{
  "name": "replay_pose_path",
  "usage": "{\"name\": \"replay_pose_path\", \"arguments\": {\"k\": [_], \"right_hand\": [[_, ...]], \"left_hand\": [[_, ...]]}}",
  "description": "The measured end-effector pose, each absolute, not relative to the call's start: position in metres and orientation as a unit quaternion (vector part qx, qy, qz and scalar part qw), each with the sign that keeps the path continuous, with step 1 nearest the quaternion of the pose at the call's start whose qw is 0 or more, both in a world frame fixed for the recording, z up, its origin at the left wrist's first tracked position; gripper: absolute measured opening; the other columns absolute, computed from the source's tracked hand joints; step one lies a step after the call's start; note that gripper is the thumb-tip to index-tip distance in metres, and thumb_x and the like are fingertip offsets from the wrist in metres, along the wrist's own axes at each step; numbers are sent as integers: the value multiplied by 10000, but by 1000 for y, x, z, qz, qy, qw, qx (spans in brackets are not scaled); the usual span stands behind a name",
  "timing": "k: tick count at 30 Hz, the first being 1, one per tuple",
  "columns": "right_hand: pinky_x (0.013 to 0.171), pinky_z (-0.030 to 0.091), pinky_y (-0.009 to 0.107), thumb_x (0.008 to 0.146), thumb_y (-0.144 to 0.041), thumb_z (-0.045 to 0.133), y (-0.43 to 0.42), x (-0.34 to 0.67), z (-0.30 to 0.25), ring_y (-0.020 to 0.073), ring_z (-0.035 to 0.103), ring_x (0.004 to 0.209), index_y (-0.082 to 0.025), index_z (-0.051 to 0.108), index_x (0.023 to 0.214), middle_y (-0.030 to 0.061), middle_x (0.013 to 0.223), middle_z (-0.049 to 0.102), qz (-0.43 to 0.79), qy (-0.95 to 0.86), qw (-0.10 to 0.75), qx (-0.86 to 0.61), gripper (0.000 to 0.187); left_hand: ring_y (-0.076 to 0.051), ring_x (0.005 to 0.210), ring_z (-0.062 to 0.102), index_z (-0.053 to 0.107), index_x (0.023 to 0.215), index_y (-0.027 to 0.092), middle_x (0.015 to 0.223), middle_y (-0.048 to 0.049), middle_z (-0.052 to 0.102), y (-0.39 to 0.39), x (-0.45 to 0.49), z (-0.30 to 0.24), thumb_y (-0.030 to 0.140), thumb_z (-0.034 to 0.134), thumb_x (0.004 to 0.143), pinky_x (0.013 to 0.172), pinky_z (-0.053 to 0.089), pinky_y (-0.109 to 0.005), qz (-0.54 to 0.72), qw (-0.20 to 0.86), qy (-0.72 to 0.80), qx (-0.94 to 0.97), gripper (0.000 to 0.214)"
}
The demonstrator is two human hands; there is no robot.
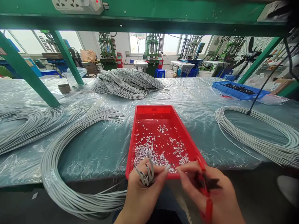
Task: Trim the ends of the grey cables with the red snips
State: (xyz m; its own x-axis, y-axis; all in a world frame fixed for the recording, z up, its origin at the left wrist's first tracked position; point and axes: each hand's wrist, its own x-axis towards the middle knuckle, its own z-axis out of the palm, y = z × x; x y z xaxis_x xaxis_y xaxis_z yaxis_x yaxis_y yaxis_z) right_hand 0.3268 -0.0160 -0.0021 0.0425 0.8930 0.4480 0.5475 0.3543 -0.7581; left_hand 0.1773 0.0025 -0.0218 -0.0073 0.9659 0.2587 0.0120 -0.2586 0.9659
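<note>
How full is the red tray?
Nearly empty: the red tray holds only a thin scatter of pale scraps; bare red floor shows between.

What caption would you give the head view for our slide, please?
Left hand grips grey cable ends; right hand holds red-handled cutters by a red tray.

A blue tray is sitting far right on the tabletop, a grey cable heap is lying far centre, and a black fan is standing beyond.

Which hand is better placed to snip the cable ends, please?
Probably the right hand: it holds the red-handled cutters beside the grey cable ends, which the left hand grips over the red tray.
</note>
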Motion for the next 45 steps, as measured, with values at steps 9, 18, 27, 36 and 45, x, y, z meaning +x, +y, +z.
{"name": "replay_pose_path", "arguments": {"k": [9,18,27,36,45], "right_hand": [[605,478,104,847,-201,648,4,329,-11,55,591,649,-280,673,998,-39,725,613,426,-641,510,-385,173],[541,443,103,803,-127,667,9,330,-9,41,545,590,-184,540,745,-56,673,540,318,-706,509,-376,150],[485,426,129,845,-228,625,6,326,1,61,530,547,-167,578,700,-31,615,556,293,-724,442,-441,164],[439,336,235,802,-292,602,54,377,16,130,481,499,-149,557,658,26,590,563,248,-753,215,-571,208],[676,602,346,871,-611,471,31,396,-2,278,667,978,-182,288,1454,154,1178,634,49,-885,187,-423,747]], "left_hand": [[-29,343,368,589,724,113,418,36,422,7,165,-24,532,637,800,369,186,-140,404,706,338,473,429],[1,367,414,589,784,111,607,0,551,14,160,-31,507,645,806,349,195,-112,375,748,296,462,401],[-63,490,438,683,741,157,545,19,488,6,176,-19,294,671,789,490,339,-186,535,517,444,499,146],[19,384,256,667,966,138,541,74,365,8,173,-13,479,714,740,395,149,-139,512,632,451,369,412],[57,343,253,625,901,142,585,71,417,18,169,-15,531,770,647,370,110,-108,505,685,423,312,487]]}}
